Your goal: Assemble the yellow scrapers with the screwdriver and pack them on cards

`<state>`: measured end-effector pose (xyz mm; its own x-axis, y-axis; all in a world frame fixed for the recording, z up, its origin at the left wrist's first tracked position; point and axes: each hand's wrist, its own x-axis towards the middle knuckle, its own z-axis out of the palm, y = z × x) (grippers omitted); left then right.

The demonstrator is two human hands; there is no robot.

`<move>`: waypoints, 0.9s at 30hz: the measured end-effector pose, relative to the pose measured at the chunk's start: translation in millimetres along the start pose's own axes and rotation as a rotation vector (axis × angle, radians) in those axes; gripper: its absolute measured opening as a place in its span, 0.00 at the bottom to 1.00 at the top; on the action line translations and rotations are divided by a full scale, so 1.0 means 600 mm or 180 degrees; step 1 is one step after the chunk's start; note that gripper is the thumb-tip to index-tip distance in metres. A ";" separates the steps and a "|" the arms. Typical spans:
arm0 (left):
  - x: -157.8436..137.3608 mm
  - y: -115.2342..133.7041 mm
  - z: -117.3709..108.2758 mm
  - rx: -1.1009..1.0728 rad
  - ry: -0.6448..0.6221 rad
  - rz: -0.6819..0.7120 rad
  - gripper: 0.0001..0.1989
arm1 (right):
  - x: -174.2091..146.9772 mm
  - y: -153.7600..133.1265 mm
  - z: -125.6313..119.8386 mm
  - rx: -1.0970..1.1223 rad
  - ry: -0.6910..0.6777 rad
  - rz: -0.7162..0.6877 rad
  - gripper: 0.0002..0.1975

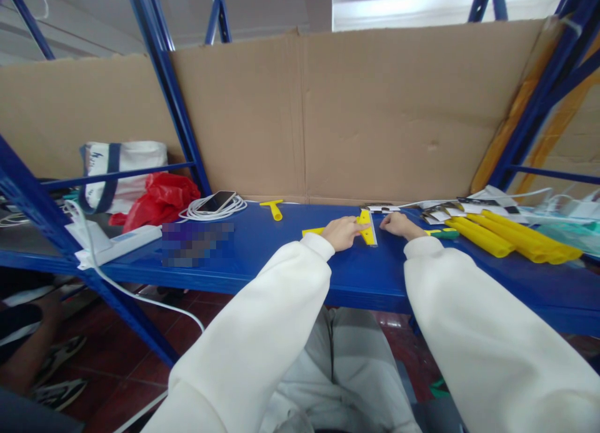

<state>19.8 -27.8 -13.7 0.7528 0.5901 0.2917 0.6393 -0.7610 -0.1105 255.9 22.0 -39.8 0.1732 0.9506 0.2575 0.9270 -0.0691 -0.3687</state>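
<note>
On the blue tabletop, my left hand [341, 233] grips a yellow T-shaped scraper [368, 228], its fingers lying over the head. The scraper's handle shows to the left of that hand, and a pale, clear-looking strip [374, 228] runs along the right edge of the head. Just right of this strip, my right hand [400, 225] is closed, with fingertips curled together. Whatever it may hold is too small to make out. Beside my right wrist lies a green and yellow tool handle [443, 233]. A second yellow T-shaped piece [275, 209] lies farther left.
Several yellow tubes [520, 236] and black-and-white packets [487, 202] lie on the right. Leftward are a coiled white cable [192, 211] with a phone [218, 201], a red bag [162, 199] and a power strip [126, 244]. A cardboard wall [384, 114] stands behind. Another person's legs show lower left.
</note>
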 end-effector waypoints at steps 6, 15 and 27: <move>0.001 -0.004 0.006 -0.0014 0.0057 0.0027 0.22 | -0.007 -0.022 -0.006 0.0118 -0.0397 -0.0238 0.07; 0.001 -0.006 0.004 0.0020 0.0095 -0.0034 0.22 | -0.023 -0.068 -0.016 0.1534 0.0500 -0.0654 0.07; 0.001 -0.005 -0.001 -0.0010 0.0015 -0.0004 0.22 | -0.034 -0.083 -0.021 0.2076 0.0461 -0.0892 0.05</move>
<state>18.6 -25.4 -12.8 0.7512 0.5898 0.2964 0.6398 -0.7611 -0.1070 210.3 1.9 -15.4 0.0426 0.8534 0.5195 0.5638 0.4087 -0.7177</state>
